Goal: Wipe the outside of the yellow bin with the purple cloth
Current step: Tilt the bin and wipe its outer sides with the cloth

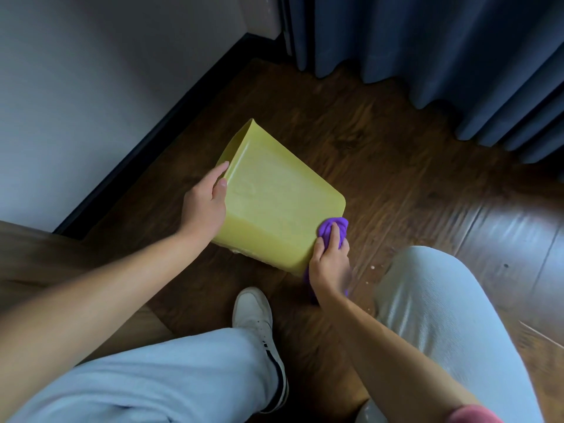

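The yellow bin [274, 196] lies tipped over on the wooden floor, its flat bottom facing up toward me. My left hand [204, 206] grips its left edge, thumb on the bottom face and fingers along the left side. My right hand [331, 264] is closed around the bunched purple cloth [331, 228] and presses it against the bin's right side wall near the lower right corner. Part of the cloth hangs below my right hand. The bin's opening is hidden from view.
A white wall with a dark baseboard [158, 135] runs along the left. Blue curtains [427, 56] hang at the back and right. My knees in light jeans [442, 315] and a white shoe [253, 312] are close in front of the bin. Brown furniture [36, 254] stands at left.
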